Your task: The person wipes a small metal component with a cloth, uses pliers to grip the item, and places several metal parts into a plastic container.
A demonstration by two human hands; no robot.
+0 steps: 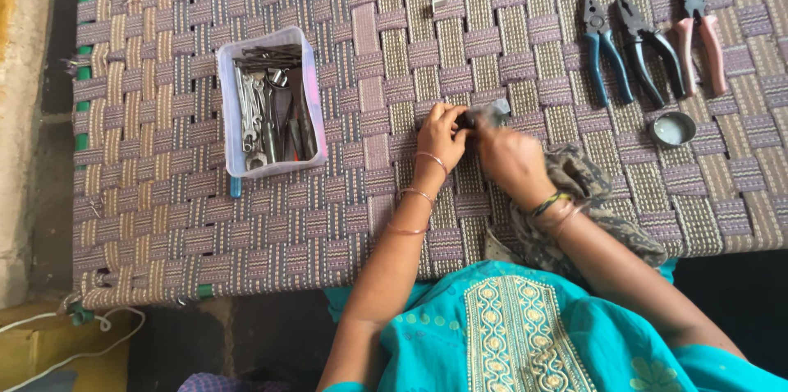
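Your left hand (440, 134) and right hand (510, 158) meet, fingers closed on one small dark object (479, 119) above the woven cot (164, 220). Both forearms angle inward, wrists bent. Cloth (587, 183) drapes under your right wrist.

You are working in soft, even daylight; the woven cot surface (164, 195) is evenly lit, with no hard shadows or harsh glare. Only the round metal lid (673, 128) at far right gives a pale sheen. Your right hand (513, 158) is smeared by motion blur, while your left hand (442, 136) looks sharper. The near right corner falls into deep shade. The weave lines bow slightly toward the edges.
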